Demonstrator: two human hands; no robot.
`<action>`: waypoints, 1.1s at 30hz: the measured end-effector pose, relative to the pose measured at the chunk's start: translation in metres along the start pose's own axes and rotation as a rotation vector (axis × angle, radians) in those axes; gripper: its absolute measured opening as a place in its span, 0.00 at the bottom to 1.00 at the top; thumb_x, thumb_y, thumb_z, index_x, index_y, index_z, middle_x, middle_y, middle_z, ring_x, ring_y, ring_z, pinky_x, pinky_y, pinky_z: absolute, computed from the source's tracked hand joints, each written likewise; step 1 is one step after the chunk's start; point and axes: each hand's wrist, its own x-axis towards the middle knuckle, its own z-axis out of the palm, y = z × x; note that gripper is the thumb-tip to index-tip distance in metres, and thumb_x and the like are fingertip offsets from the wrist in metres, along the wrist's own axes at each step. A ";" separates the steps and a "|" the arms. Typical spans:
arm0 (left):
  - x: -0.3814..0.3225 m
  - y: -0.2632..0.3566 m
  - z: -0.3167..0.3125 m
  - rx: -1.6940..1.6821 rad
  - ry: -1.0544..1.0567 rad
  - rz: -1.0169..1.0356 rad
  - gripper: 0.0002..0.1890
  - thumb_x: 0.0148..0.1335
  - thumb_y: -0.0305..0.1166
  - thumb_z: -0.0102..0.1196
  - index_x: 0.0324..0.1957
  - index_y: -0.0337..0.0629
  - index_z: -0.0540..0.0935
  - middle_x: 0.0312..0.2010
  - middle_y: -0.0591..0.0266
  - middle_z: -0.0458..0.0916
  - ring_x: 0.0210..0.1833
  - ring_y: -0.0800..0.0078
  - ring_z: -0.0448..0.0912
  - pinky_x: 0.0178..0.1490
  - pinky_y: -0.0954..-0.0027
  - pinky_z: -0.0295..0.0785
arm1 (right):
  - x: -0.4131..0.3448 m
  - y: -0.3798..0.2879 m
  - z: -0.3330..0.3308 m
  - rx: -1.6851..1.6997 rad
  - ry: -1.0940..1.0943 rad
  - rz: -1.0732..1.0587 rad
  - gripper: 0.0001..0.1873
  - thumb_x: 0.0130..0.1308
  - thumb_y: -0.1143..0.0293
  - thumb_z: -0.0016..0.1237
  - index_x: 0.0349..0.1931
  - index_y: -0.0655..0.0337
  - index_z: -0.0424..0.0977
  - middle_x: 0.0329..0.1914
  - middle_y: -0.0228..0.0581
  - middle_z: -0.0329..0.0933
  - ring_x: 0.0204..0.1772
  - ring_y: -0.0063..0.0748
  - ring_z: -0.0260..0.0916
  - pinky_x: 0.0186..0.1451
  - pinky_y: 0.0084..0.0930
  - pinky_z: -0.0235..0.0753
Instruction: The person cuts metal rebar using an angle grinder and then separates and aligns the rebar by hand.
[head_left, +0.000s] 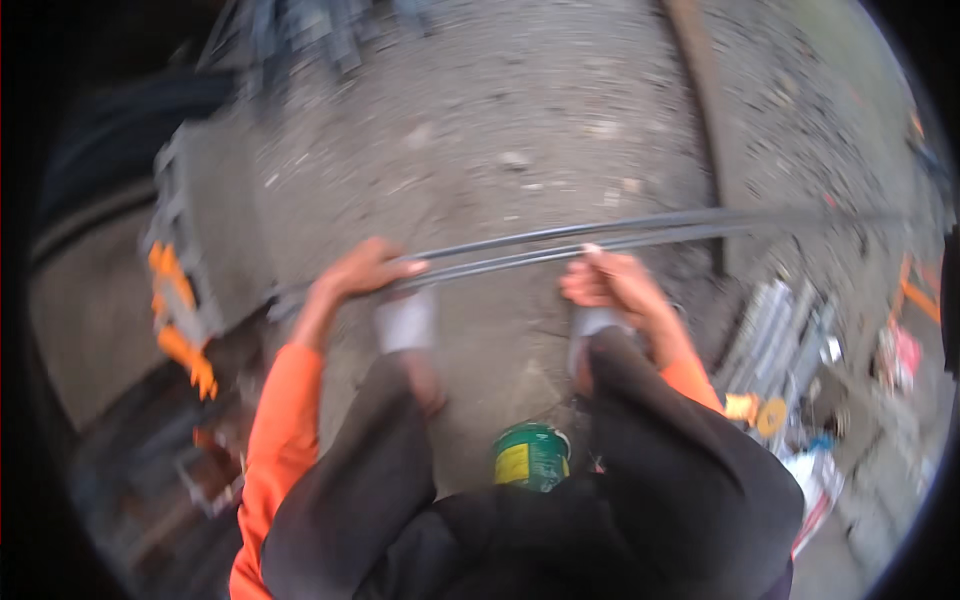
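Two long, thin grey metal rods (510, 260), possibly one bent double, run side by side across my front, above my knees, and reach far to the right. My left hand (367, 268) is closed around their left end, thumb lying along the metal. At the nearer rod, my right hand (611, 281) has its fingers curled, and one fingertip meets the rod. Blur hides whether that hand grips it. Both forearms wear orange sleeves (281, 420).
A green bucket (531, 456) with a yellow label stands between my legs. On the left, orange gloves (176, 300) hang on a concrete block (217, 225). Metal bars (765, 337) lie at right, near a yellow disc (771, 417). A long beam (701, 112) crosses the gravelly ground.
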 end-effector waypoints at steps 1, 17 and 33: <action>0.001 0.008 0.006 -0.130 -0.035 -0.063 0.33 0.63 0.64 0.59 0.45 0.40 0.89 0.25 0.59 0.84 0.29 0.67 0.81 0.37 0.58 0.76 | -0.002 -0.008 -0.002 -0.230 0.064 -0.072 0.24 0.77 0.50 0.47 0.45 0.67 0.80 0.40 0.46 0.87 0.40 0.32 0.85 0.47 0.28 0.84; 0.005 0.035 0.013 0.013 0.175 0.041 0.30 0.58 0.59 0.65 0.37 0.35 0.87 0.34 0.43 0.85 0.45 0.47 0.84 0.47 0.50 0.76 | 0.030 -0.083 -0.036 -1.326 0.108 -0.435 0.22 0.61 0.57 0.63 0.43 0.70 0.79 0.29 0.46 0.77 0.34 0.32 0.74 0.42 0.33 0.73; 0.007 0.021 -0.001 -0.174 0.066 0.108 0.24 0.51 0.51 0.74 0.31 0.38 0.84 0.21 0.60 0.84 0.27 0.65 0.84 0.32 0.58 0.75 | 0.049 -0.096 -0.042 -1.164 0.013 -0.281 0.25 0.48 0.54 0.76 0.22 0.63 0.73 0.20 0.21 0.63 0.26 0.17 0.56 0.27 0.27 0.58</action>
